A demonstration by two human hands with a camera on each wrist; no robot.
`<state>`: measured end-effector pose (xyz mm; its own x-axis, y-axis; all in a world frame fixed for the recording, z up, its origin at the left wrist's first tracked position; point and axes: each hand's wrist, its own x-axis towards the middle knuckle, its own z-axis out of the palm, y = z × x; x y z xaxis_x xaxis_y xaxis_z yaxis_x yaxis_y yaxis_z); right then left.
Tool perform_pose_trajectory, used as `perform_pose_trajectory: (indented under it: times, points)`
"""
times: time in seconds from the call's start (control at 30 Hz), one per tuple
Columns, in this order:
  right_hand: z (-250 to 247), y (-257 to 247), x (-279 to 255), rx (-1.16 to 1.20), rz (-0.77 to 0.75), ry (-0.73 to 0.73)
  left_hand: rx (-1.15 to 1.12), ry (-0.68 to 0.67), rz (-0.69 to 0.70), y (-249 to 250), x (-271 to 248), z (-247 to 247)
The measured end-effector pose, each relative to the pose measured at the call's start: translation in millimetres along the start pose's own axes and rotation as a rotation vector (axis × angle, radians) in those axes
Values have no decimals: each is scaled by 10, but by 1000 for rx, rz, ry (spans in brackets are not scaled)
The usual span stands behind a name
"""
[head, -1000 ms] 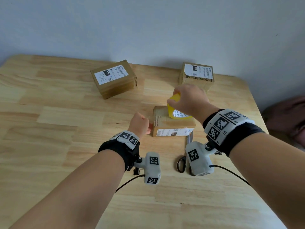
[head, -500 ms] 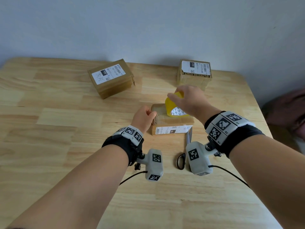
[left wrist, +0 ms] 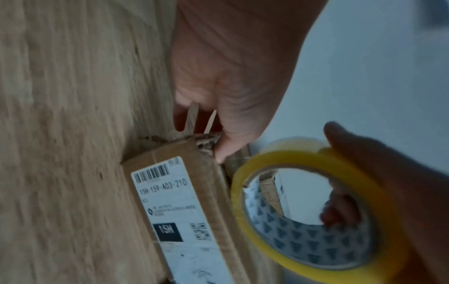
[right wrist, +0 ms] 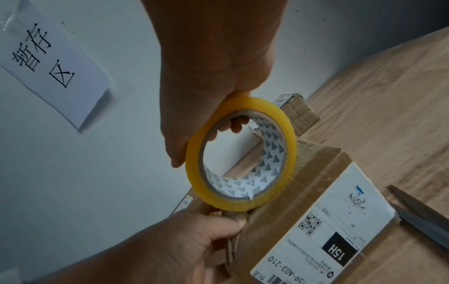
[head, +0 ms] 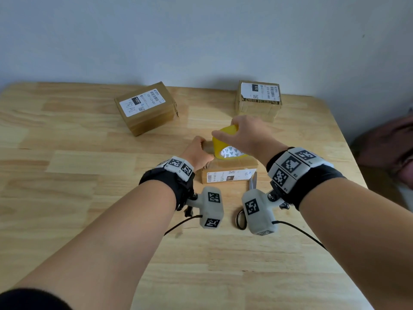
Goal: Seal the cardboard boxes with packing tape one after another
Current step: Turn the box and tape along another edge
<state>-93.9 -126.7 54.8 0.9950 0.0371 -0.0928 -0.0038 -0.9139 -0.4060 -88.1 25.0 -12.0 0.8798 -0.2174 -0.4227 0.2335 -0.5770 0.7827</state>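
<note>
In the head view the left hand [head: 197, 153] is covering the left end of the near box [head: 228, 173], so the flap edge under its fingers is staying hidden, and the tape roll [head: 225, 142] is blocking the box top toward 12 o'clock. The right wrist camera is overlapping the scissors [head: 244, 204], leaving only a handle loop and the blade tips showing. At 3 o'clock a dark reddish shape [head: 388, 148] is being cut off by the frame edge and cannot be identified. The label print on the two far boxes [head: 147, 110] [head: 259, 99] is too small to read. In the left wrist view the table [left wrist: 60, 134] is smearing with motion blur, and the near box is running off the bottom edge.
</note>
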Motion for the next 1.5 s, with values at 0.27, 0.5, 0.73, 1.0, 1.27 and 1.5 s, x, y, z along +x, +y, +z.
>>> perform_pose_trajectory:
  times: [0.27,0.5,0.73,1.0,1.27,1.5]
  points:
    - [-334,184,34,-393,31,-38,85,-11,55,-71,-29,-75]
    - [-184,520,-112,-447,134,-80,52,-95,-27,-79,-49,-109]
    - [-129,589,-59,-482,129,-78,-14,-23,-47,-67,-36,-48]
    - [-107,648,-61,-462,132,-75,598,111,256,-1,-58,63]
    - [-72,604,-85,-402,151,-53,865,75,226,110,85,529]
    - [215,91,-42,-242,80,-114,730,193,78,-261,6,-5]
